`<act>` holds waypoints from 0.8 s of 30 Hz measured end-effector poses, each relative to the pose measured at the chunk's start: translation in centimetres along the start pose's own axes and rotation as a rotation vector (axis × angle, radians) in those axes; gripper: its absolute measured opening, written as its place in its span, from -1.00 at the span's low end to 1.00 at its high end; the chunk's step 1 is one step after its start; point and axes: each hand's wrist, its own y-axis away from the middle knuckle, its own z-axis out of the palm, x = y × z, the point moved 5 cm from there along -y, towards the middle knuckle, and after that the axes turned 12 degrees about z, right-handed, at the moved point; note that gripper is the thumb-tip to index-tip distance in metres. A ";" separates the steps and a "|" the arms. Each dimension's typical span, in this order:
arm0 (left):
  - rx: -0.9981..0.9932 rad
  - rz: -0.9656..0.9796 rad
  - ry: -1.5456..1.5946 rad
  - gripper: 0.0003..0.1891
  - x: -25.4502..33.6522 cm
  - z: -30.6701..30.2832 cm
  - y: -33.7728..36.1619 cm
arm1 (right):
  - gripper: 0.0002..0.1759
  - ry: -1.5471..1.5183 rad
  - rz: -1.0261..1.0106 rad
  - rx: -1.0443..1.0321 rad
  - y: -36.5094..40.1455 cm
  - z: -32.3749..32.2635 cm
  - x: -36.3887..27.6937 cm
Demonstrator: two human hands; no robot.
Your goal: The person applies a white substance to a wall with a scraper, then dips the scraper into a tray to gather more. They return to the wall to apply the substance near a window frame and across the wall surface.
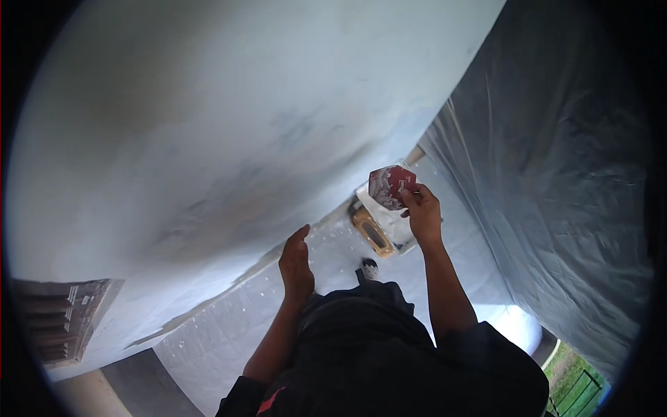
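Note:
My right hand (422, 208) pinches the edge of a red sheet (391, 187) with a grey-white pattern and a small label, between thumb and fingers. The sheet hangs in front of a pale container on the floor. My left hand (297, 267) is held up beside the white wall (229, 139), fingers stretched out and nothing in it. Whether its fingertips touch the wall cannot be made out. Grey-blue smudges mark the wall.
A tan object with a dark oval opening (373, 233) lies by the pale container (405, 240). Plastic sheeting (556, 153) hangs at the right. A shoe (370, 268) stands on the spotted floor covering (229, 333). A slatted vent (62, 320) is at the lower left.

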 end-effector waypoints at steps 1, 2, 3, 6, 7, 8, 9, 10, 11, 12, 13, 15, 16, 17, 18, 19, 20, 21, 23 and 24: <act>-0.019 -0.019 -0.002 -0.49 -1.8 2.0 0.0 | -0.76 -0.001 0.025 0.010 -2.6 -1.9 2.6; -0.016 -0.131 0.046 -0.46 -4.3 3.9 0.2 | -0.74 0.073 0.064 0.079 -5.2 -3.9 5.5; -0.015 -0.250 0.092 -0.43 -6.6 5.7 0.9 | -0.72 0.150 0.111 0.146 -7.1 -5.9 8.7; -0.022 -0.577 0.195 -0.36 -13.1 11.5 4.1 | -0.74 0.457 0.172 0.203 -11.1 -9.7 16.9; -0.014 -0.704 0.264 -0.30 -15.0 13.1 6.1 | -0.73 0.530 0.174 0.168 -11.1 -10.3 18.8; -0.031 -0.807 0.312 -0.21 -16.6 14.8 7.8 | -0.73 0.537 0.196 0.162 -11.6 -10.7 20.7; -0.047 -0.874 0.336 -0.17 -17.8 16.5 8.6 | -0.72 0.593 0.192 0.119 -12.7 -10.7 22.8; -0.062 -0.946 0.357 -0.13 -18.9 18.2 9.7 | -0.70 0.648 0.193 0.073 -13.5 -10.8 25.0; -0.075 -1.008 0.390 -0.06 -20.0 19.6 10.6 | -0.70 0.644 0.197 0.052 -14.0 -10.5 26.4; -0.079 -1.024 0.378 -0.06 -21.3 20.8 11.0 | -0.70 0.641 0.216 0.047 -14.8 -10.2 27.9; -0.070 -1.085 0.412 -0.02 -22.5 21.9 11.9 | -0.70 0.658 0.217 0.020 -15.1 -9.6 29.4; -0.044 -1.179 0.481 0.06 -24.7 24.1 12.3 | -0.70 0.653 0.244 -0.034 -15.8 -8.2 31.3; -0.049 -1.200 0.473 0.06 -25.5 24.9 12.3 | -0.70 0.655 0.266 -0.036 -15.6 -7.8 31.9; -0.033 -1.201 0.491 0.06 -26.6 26.0 12.1 | -0.72 0.652 0.265 -0.041 -15.8 -7.4 32.2; -0.016 -1.200 0.513 0.06 -27.9 27.1 11.7 | -0.74 0.651 0.260 -0.046 -16.1 -7.1 32.8; -0.032 -1.188 0.505 0.07 -29.1 27.9 11.4 | -0.74 0.669 0.233 -0.059 -16.3 -6.6 33.4; -0.030 -1.206 0.499 0.07 -30.2 28.4 11.3 | -0.74 0.672 0.251 -0.066 -16.3 -6.1 34.0; -0.032 -1.199 0.520 0.08 -31.2 28.9 10.9 | -0.73 0.687 0.275 -0.072 -16.3 -5.6 34.6; -0.025 -1.181 0.552 0.08 -32.3 30.1 10.5 | -0.72 0.681 0.286 -0.090 -16.5 -5.3 35.6; -0.018 -1.189 0.550 0.08 -32.7 30.5 10.3 | -0.72 0.685 0.292 -0.098 -16.7 -5.3 36.3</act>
